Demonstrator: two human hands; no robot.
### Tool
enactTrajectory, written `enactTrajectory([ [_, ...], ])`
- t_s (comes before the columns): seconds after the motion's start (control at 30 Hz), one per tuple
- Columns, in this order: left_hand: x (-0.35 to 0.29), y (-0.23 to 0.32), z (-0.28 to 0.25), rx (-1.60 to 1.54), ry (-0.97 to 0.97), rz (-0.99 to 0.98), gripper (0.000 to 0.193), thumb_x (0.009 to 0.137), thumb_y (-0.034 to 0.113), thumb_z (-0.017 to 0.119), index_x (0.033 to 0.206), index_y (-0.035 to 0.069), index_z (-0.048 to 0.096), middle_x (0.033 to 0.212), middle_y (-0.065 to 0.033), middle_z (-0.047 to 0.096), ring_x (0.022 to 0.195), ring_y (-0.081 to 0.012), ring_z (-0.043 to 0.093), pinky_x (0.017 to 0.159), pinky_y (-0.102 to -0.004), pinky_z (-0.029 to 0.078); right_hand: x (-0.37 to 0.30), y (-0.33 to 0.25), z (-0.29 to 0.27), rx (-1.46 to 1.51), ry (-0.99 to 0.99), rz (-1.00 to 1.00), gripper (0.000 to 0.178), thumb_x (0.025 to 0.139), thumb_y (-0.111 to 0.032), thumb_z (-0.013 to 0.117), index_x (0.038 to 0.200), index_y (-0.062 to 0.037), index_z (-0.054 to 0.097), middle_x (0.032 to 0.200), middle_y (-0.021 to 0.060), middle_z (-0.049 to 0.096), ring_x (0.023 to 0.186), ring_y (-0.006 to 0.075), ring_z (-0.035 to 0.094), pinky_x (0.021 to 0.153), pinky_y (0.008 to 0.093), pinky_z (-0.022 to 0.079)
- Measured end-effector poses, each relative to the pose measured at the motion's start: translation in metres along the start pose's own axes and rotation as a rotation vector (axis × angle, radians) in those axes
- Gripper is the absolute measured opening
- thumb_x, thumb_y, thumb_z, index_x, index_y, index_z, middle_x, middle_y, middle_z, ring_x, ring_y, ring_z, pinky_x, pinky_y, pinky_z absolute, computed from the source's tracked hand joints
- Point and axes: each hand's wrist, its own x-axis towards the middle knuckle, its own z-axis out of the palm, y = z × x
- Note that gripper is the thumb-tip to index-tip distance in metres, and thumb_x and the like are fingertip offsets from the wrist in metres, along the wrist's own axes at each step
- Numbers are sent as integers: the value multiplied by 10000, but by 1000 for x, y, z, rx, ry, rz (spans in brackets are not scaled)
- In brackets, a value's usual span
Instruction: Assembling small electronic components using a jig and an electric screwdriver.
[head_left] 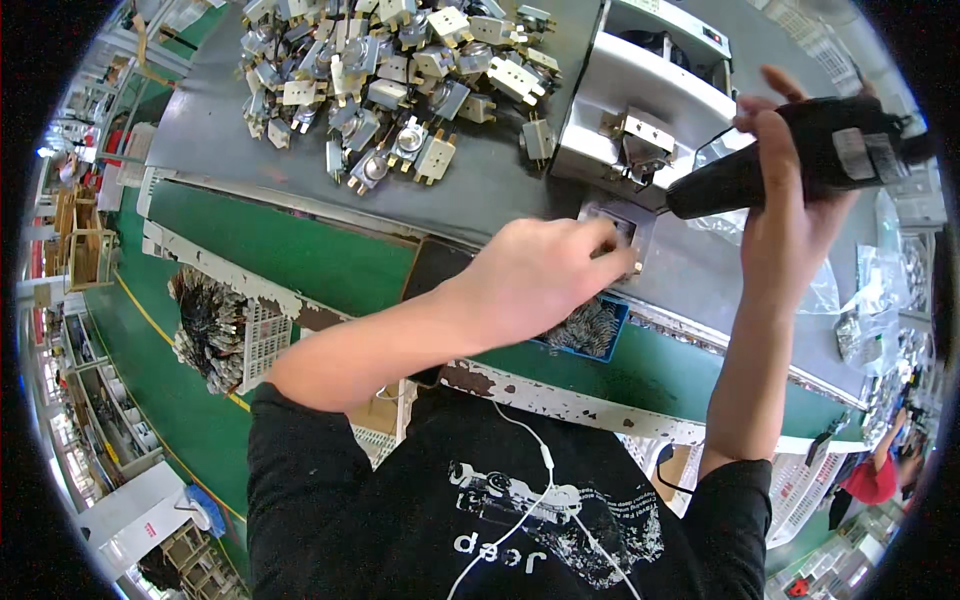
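My right hand [785, 200] is wrapped round a black electric screwdriver [745, 178], raised over the bench with its tip pointing left and down. Just below that tip, a small metal plate fixture [618, 222] lies at the bench edge. My left hand [550, 272] is closed in a pinch beside the fixture; what sits between its fingertips is mostly hidden. A white-and-metal thermostat-like part [645, 140] rests against the front of a silver metal machine [610, 90], near the screwdriver.
A heap of similar small white and metal parts [390, 70] covers the bench's far left. Below my left hand, a blue bin [598, 335] holds many small metal pieces. Clear plastic bags [870, 300] lie at the right. A white crate [268, 345] stands lower left.
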Motion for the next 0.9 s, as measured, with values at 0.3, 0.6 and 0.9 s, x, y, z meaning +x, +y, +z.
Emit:
enactTrajectory([
  [0.3,-247,-108,-142,505,672,-971,318,958,161,666,1253,43,661,1157,-76,694,857,-135,620,700,-274,469,-23,3,4,-82,196,-87,555,962,-13,625,1417,-70,312,1340,220,569,1188,317,618,1010,393,527],
  [0.6,-529,-89,59,83,324,-1569,385,979,270,563,1316,96,620,1215,-191,671,1091,-347,650,929,-417,496,-27,8,-3,-222,216,-266,702,993,-56,580,1534,-85,133,1385,262,484,1233,324,555,1008,413,497],
  [0.9,-328,-149,-67,76,1131,-972,442,964,139,649,1356,-2,501,1349,-149,569,1175,-251,582,1030,-366,443,-43,-13,0,-182,198,-237,605,1015,-35,519,1535,-46,210,1383,297,516,1218,328,590,999,410,492],
])
